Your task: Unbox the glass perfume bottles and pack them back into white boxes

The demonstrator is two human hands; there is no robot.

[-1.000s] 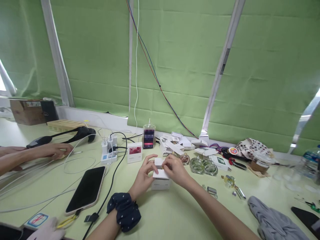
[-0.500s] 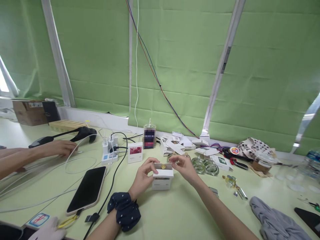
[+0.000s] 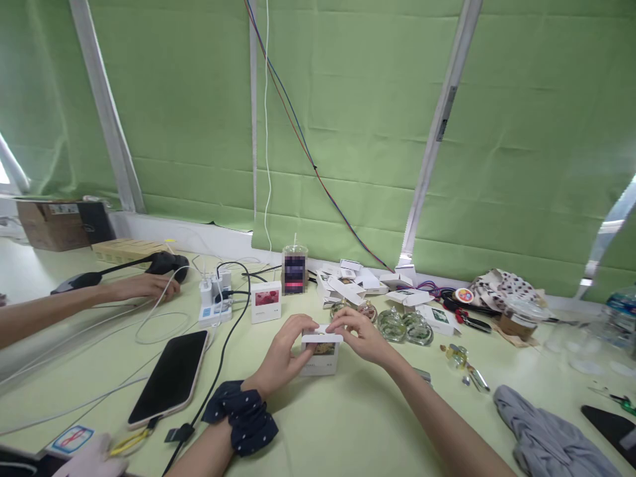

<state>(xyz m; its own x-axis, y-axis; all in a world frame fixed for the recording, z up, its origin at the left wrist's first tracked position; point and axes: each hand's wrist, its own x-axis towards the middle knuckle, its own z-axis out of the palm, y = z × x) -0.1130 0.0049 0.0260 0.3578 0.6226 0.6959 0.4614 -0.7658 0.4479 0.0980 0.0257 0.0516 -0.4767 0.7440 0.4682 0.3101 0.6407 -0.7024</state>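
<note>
In front of me a small white carton (image 3: 320, 366) stands upright on the table, with a picture panel partly shaded by its top flap. My left hand (image 3: 284, 354) grips the carton's left side, thumb along the front and fingers at the top. The curled fingers of my right hand (image 3: 365, 336) press on the flap at the top right. Whatever is inside the carton is hidden. Just beyond my right hand are a green-tinted glass bottle (image 3: 392, 325) and another like it (image 3: 418, 329). A smaller bottle (image 3: 368, 311) with reddish contents stands behind my fingers.
Another white carton (image 3: 266, 303) stands left of centre, beside a drink cup (image 3: 295, 270). Opened cartons (image 3: 348, 289) lie piled behind. Gold and silver caps (image 3: 460, 358) and a grey cloth (image 3: 541, 424) are rightward. Leftward are a phone (image 3: 169, 377), cables and another person's hand (image 3: 149, 287).
The carton's top flap has folded down over the opening, covering the gold cap that showed inside. My fingers have drawn together over the top. The other person's hand moved right.
</note>
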